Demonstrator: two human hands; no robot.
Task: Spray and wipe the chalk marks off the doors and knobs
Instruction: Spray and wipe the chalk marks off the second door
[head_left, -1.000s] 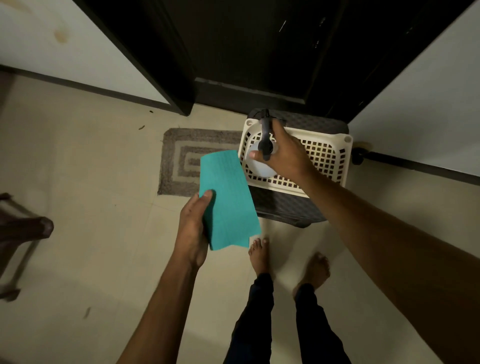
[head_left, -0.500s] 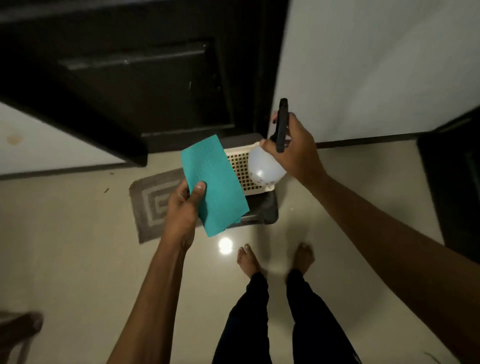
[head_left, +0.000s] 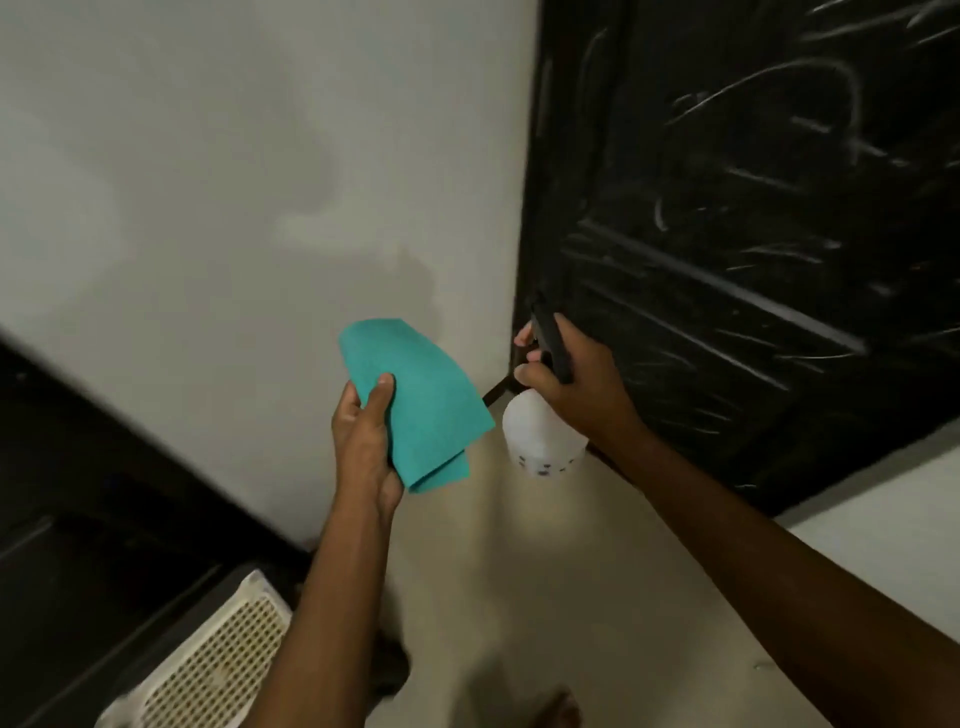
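Note:
A dark door (head_left: 753, 208) fills the upper right, covered in white chalk scribbles. My right hand (head_left: 576, 384) grips a white spray bottle (head_left: 540, 441) by its black trigger head, just in front of the door's lower left corner. My left hand (head_left: 363, 436) holds a folded teal cloth (head_left: 421, 400) in front of the white wall, a little left of the bottle. No knob is in view.
A white perforated basket (head_left: 218, 660) lies at the bottom left beside a second dark door (head_left: 78, 519). A white wall (head_left: 234, 182) spans the upper left. Pale floor tiles (head_left: 545, 597) run between the doors. My bare foot (head_left: 550, 706) shows at the bottom edge.
I have turned right, away from the first door and basket, and the chalk-marked door has come into view. Both hands kept their hold on the cloth and bottle.

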